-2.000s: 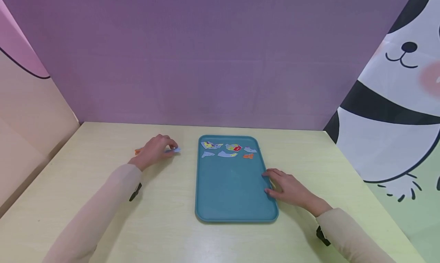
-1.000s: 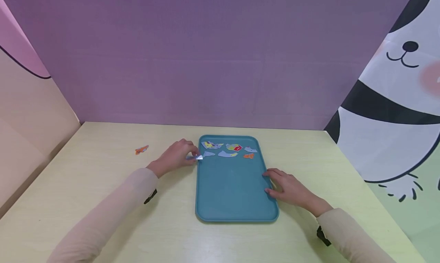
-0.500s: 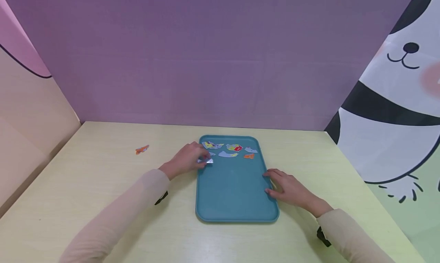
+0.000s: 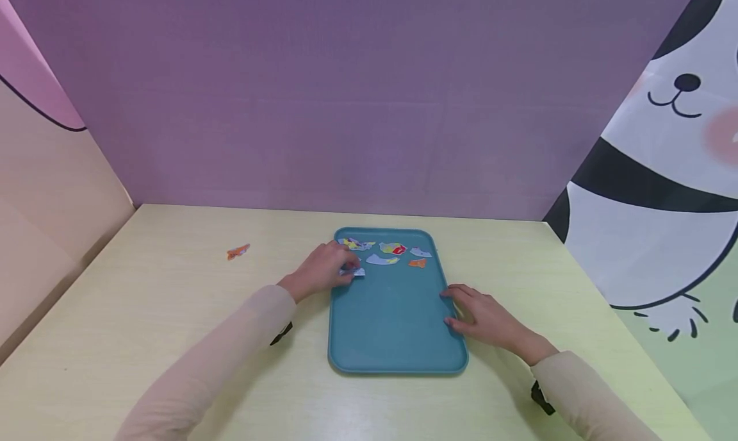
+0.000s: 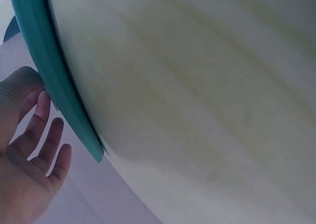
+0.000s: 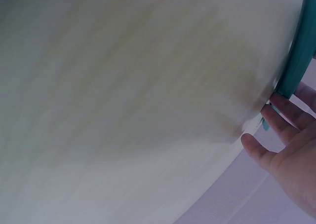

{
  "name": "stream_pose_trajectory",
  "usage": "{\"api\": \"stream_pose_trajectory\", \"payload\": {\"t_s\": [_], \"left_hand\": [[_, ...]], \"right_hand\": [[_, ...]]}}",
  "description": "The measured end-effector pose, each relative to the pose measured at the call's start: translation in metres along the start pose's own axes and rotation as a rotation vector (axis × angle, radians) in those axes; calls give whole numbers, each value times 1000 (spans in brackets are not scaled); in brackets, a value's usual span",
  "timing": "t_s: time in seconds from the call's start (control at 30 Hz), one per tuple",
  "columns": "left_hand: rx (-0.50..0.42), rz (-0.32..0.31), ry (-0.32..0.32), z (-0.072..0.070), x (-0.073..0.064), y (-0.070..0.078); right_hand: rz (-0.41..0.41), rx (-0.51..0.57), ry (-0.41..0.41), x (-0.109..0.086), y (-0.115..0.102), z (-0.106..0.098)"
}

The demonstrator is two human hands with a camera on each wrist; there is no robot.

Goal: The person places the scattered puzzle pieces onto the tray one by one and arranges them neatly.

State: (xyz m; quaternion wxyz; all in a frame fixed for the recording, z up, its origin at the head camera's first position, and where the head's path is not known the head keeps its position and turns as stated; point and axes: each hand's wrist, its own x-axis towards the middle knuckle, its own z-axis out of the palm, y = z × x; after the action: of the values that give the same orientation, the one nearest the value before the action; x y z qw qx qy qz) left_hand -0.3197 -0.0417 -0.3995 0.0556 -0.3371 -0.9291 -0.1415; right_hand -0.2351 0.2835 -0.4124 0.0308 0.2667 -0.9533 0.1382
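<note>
In the head view, my left hand [image 4: 324, 268] is over the upper left of the blue-green tray [image 4: 398, 329]. Thumb and forefinger pinch a thin light-blue printed piece [image 4: 360, 272], low above the tray or touching it; I cannot tell which. The fingers hide part of it and the piece behind. My right hand [image 4: 484, 314] rests thumb and fingertips against the tray's right rim, its fingers loosely spread. Flat cut pieces lie toward the tray's far end: a yellow-and-blue one [image 4: 357, 243], a red-and-yellow one [image 4: 393, 249], blue ones [image 4: 382, 259] and an orange one [image 4: 418, 263].
A small orange piece [image 4: 238, 252] lies on the pale wooden table [image 4: 277, 377], left of the tray. Behind the table's far edge rises a purple backdrop [image 4: 357, 108]. A panda picture [image 4: 657, 165] covers the right side.
The left hand has carried the light-blue piece rightward from the table, across the tray's left rim, to the tray's upper left. My right hand keeps its place on the right rim.
</note>
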Motion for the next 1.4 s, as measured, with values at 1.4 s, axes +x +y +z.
{"api": "stream_pose_trajectory", "payload": {"t_s": [1.4], "left_hand": [[-25,-27,-91,8,7,-6]], "right_hand": [[-4,-16,-7,1,1,0]]}}
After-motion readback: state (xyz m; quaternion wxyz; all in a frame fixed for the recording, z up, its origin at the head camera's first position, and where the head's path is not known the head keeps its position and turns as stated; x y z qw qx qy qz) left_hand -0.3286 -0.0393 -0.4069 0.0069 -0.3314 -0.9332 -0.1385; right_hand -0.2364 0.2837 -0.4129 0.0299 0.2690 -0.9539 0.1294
